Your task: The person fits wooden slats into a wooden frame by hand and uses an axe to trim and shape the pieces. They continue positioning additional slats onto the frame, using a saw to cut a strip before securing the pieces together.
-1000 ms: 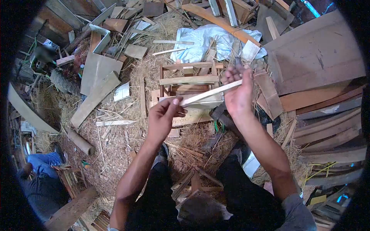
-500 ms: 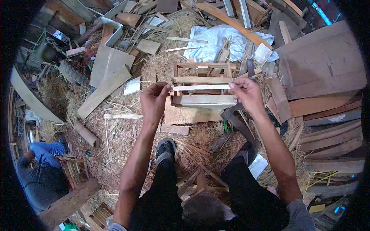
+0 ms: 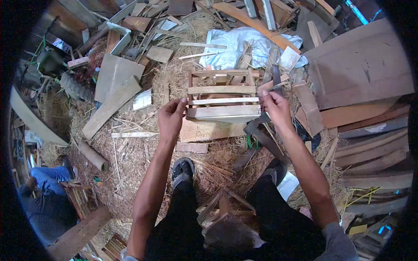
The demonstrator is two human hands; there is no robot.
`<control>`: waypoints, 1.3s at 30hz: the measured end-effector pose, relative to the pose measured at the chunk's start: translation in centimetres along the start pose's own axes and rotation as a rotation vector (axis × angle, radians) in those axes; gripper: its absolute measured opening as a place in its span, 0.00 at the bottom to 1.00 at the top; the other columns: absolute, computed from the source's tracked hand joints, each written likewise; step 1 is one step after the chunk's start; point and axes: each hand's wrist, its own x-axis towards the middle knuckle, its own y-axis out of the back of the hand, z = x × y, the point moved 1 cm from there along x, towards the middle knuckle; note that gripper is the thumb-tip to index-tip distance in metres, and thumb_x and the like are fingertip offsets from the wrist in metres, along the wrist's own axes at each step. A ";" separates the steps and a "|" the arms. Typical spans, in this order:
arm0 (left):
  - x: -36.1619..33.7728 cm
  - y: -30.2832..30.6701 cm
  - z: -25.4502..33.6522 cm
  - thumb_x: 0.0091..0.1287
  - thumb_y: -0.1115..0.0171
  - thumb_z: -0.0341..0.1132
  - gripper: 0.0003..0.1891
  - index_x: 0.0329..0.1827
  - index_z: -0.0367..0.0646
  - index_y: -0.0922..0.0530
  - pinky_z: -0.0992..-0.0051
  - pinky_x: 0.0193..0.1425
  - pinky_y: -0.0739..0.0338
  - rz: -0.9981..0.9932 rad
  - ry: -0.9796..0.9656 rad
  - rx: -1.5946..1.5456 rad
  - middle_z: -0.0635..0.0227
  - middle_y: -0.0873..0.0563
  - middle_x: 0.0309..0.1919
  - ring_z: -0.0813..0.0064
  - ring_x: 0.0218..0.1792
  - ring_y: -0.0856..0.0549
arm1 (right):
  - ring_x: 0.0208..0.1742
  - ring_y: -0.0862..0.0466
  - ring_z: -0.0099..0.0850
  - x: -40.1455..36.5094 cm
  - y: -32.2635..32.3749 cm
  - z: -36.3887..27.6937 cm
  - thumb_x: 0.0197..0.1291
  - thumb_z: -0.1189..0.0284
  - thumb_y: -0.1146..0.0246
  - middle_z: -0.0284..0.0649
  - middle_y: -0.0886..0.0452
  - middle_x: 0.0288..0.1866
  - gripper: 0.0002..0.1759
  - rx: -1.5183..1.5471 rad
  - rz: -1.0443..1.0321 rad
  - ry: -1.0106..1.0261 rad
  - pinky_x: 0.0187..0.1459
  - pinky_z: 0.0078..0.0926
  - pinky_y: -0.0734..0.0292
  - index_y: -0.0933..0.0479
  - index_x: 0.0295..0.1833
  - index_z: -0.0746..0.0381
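Note:
A small wooden crate frame (image 3: 222, 112) with slats across its front stands before me on a flat board (image 3: 211, 130). A thin pale wooden slat (image 3: 224, 101) lies across it between two wider slats. At the slat's left end, the thumb and fingers of my left hand (image 3: 172, 119) are closed on it. My right hand (image 3: 277, 112) is at the other end, thumb and fingers bent around the slat's tip beside the crate's corner. The exact contact of the right fingertips is hard to make out.
Wood offcuts and straw cover the ground. A white plastic sack (image 3: 235, 45) lies behind the crate. Large boards (image 3: 359, 65) lean at the right. A wooden stand (image 3: 224, 204) is between my legs. Another person (image 3: 48, 204) sits at the lower left.
The slat now sits level across the crate, its ends near the crate's corners. My right fingers have shifted at its end. The whole view has slid slightly left.

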 end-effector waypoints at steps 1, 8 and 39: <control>-0.2 0.0 0.0 0.71 0.37 0.38 0.14 0.46 0.33 0.14 0.77 0.41 0.21 0.001 0.020 -0.003 0.65 0.12 0.34 0.81 0.34 0.16 | 0.32 0.21 0.17 -0.2 0.2 -0.1 0.70 0.64 0.37 0.32 0.15 0.33 0.14 0.029 -0.010 -0.020 0.35 0.18 0.28 0.16 0.43 0.66; -0.8 -0.3 0.0 0.70 0.36 0.34 0.13 0.49 0.32 0.15 0.79 0.41 0.22 0.020 0.019 0.021 0.63 0.10 0.35 0.81 0.35 0.15 | 0.32 0.22 0.16 -1.1 0.2 -0.3 0.65 0.66 0.32 0.31 0.15 0.34 0.12 -0.047 -0.016 -0.015 0.37 0.17 0.28 0.15 0.43 0.66; -6.0 0.2 -2.5 0.71 0.37 0.30 0.12 0.52 0.33 0.16 0.76 0.52 0.21 0.049 -0.088 -0.017 0.60 0.12 0.46 0.77 0.46 0.15 | 0.35 0.25 0.15 -4.7 0.8 1.7 0.63 0.72 0.32 0.28 0.19 0.33 0.05 0.065 -0.160 -0.013 0.41 0.17 0.30 0.20 0.38 0.61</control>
